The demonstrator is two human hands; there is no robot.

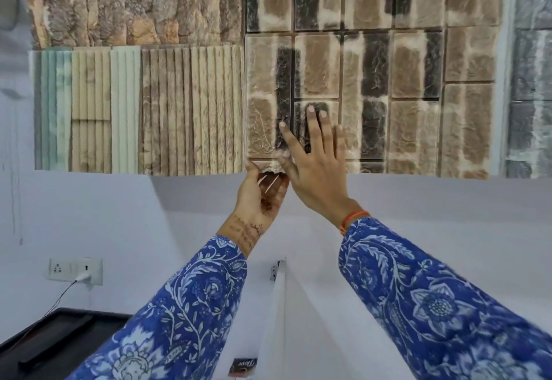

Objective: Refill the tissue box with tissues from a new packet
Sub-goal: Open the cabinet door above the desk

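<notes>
Both hands are raised to a wall cupboard covered in stone-look panels. Nearest the camera, two blue floral sleeves [185,305] reach upward. Left hand [259,197], palm turned toward the camera and marked with henna, has its fingers curled around the bottom edge of the cupboard door [268,95], gripping it at the lower corner. Right hand [313,167] is spread wide and flat, fingers pressed against the front of that same door just above the left hand; it holds nothing. An orange thread band [352,219] circles the right wrist.

Between the arms, lower down, stands the white edge of a partition [279,305], with a small dark packet [243,364] partly showing at its foot. At lower left lies a black tray-like surface [53,340], and above it a wall socket [74,270] with a white plug and cable.

Farther back, the pale wall carries more textured panels [143,104] to the left. No tissue box or tissue packet can be made out.
</notes>
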